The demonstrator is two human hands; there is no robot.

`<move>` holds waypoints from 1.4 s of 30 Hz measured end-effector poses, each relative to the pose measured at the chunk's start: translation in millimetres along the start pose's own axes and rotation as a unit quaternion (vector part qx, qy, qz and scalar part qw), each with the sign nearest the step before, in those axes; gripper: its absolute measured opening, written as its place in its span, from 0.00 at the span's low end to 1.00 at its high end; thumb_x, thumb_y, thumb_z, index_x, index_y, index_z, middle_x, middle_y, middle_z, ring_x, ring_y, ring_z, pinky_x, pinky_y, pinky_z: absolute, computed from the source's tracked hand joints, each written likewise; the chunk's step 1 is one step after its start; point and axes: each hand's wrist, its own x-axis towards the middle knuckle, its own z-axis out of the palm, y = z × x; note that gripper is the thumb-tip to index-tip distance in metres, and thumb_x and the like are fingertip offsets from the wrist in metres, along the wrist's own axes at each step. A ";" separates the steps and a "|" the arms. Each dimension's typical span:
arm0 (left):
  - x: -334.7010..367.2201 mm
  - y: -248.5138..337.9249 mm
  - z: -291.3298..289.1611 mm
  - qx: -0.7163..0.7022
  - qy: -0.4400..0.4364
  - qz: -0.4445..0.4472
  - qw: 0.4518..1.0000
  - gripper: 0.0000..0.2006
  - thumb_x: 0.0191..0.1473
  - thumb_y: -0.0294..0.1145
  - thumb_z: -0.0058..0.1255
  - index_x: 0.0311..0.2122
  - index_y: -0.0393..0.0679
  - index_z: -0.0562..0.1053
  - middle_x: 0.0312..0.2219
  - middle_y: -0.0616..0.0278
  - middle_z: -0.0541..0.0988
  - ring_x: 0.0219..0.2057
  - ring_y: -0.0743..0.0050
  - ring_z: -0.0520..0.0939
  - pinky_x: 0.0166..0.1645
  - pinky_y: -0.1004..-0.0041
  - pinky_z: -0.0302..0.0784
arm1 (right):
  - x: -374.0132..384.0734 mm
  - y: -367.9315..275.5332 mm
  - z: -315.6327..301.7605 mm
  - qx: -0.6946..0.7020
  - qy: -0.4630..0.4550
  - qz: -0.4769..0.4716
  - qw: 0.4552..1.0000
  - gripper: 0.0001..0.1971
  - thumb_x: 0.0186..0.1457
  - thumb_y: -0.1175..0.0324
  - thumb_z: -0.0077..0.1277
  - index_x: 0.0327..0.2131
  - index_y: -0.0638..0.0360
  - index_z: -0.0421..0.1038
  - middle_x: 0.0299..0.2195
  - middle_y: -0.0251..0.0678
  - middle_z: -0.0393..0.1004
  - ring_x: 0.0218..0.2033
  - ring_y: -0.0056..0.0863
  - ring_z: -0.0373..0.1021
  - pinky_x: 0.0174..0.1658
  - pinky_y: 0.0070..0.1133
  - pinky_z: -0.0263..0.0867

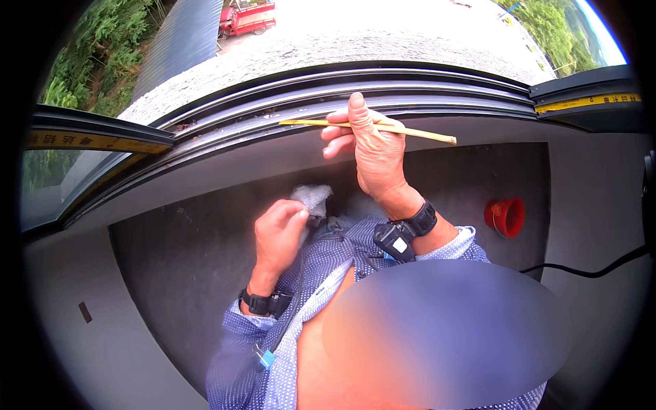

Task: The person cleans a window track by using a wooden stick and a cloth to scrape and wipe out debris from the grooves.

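My right hand (377, 154) is raised over the inner edge of the window track (301, 102), its thumb pointing up. A thin yellow stick (429, 135), apparently of bamboo or wood, lies across the hand between thumb and fingers. Its narrow tip reaches left over the metal rails. Lower and to the left, my left hand (279, 232) is closed, thumb and fingers pinched together. From the pinch hangs a pale crumpled cloth (313, 198), thin and whitish; whether it is fabric or plastic is hard to tell.
Dark sliding window frames stand at the left (102, 130) and right (588, 102) of the opening. A red bucket (504, 217) sits on the dark floor (171, 273) to the right. A black cable (594, 273) crosses at the right. Outside are a pale yard and a red vehicle (247, 19).
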 end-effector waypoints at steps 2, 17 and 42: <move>-2.4 6.0 -2.7 0.012 0.010 0.007 1.000 0.04 0.58 0.22 0.60 0.38 0.33 0.81 0.33 0.57 0.84 0.35 0.71 0.84 0.42 0.72 0.79 | -2.2 -1.3 7.6 0.001 -0.012 -0.003 1.000 0.30 0.69 0.45 0.54 0.37 0.71 0.81 0.26 0.45 0.82 0.20 0.27 0.79 0.27 0.20 0.76; -1.0 -7.4 -9.2 -0.014 -0.008 0.024 1.000 0.04 0.63 0.22 0.61 0.39 0.32 0.80 0.37 0.66 0.81 0.33 0.87 0.74 0.37 0.83 0.70 | -3.2 18.5 60.5 0.032 -0.160 0.047 0.986 0.27 0.68 0.48 0.56 0.39 0.71 0.83 0.31 0.42 0.84 0.27 0.24 0.80 0.34 0.20 0.76; 27.7 69.9 -2.7 -0.208 -0.037 0.142 0.967 0.04 0.63 0.19 0.57 0.41 0.31 0.79 0.40 0.56 0.83 0.38 0.75 0.81 0.45 0.75 0.77 | -50.1 46.5 -95.4 -0.358 -0.305 0.003 0.883 0.19 0.60 0.57 0.61 0.47 0.63 0.81 0.37 0.45 0.83 0.37 0.39 0.81 0.41 0.30 0.76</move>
